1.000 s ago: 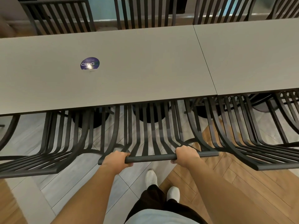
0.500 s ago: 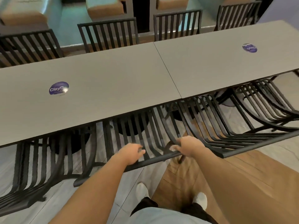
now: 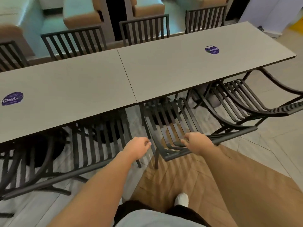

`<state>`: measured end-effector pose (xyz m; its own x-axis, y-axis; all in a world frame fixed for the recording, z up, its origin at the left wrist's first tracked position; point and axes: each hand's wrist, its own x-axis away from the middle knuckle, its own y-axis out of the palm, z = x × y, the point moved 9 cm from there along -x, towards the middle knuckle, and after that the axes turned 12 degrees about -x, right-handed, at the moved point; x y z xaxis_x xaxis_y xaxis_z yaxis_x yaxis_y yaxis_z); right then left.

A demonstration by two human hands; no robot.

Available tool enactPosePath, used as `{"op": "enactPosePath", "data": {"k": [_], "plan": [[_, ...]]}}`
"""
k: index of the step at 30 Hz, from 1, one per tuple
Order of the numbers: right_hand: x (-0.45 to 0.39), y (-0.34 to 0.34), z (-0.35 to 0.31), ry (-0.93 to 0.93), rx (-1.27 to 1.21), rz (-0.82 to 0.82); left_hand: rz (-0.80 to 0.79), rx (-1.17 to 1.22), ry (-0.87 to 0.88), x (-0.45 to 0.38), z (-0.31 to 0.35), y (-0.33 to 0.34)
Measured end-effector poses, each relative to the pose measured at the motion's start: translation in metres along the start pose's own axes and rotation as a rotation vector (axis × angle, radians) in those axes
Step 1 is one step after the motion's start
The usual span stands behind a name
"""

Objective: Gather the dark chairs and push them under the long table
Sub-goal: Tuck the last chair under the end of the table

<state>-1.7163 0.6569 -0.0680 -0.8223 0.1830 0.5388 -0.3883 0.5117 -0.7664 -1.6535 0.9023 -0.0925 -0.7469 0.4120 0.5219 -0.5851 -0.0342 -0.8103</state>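
Observation:
The long grey table [image 3: 98,82] runs across the view, made of two tops joined at a seam. A dark slatted chair [image 3: 91,145] is tucked under its near edge on the left. A second dark chair [image 3: 173,122] stands under the near edge right of the seam. My right hand [image 3: 196,143] lies over that chair's top rail [image 3: 236,133] with its fingers relaxed, and no grip shows. My left hand [image 3: 137,148] hovers between the two chairs, loosely curled and holding nothing. A third dark chair [image 3: 246,102] stands at an angle at the table's right end, sticking out.
Several dark chairs [image 3: 144,28] line the table's far side, with teal and tan booth seats [image 3: 78,15] behind them. Round purple stickers [image 3: 212,49] lie on both tops. Dark pedestal bases [image 3: 105,133] stand beneath. The floor is pale tile with a wood-pattern patch [image 3: 180,176].
Both hands have let go of the top rail of the chair they gripped. I have shifted right along the table, and my right hand now lies over the neighbouring chair's rail.

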Motion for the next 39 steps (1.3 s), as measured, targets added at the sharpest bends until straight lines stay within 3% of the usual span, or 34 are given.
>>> {"op": "enactPosePath", "data": {"k": [8, 23, 28, 34, 39], "plan": [[-0.015, -0.052, 0.094, 0.013, 0.033, -0.026, -0.021, 0.000, -0.027, -0.028, 0.104, 0.028], [-0.062, -0.088, 0.156, 0.053, -0.057, -0.128, -0.202, 0.015, 0.044, -0.108, 0.156, 0.036], [-0.084, -0.086, 0.184, 0.042, -0.013, -0.208, -0.250, 0.051, -0.053, -0.114, 0.163, 0.055], [-0.107, -0.071, 0.196, -0.103, 0.073, -0.389, -0.284, 0.167, -0.234, -0.102, 0.185, 0.103], [-0.113, -0.044, 0.225, -0.110, 0.133, -0.546, -0.286, 0.058, -0.253, -0.093, 0.203, 0.123]]}}
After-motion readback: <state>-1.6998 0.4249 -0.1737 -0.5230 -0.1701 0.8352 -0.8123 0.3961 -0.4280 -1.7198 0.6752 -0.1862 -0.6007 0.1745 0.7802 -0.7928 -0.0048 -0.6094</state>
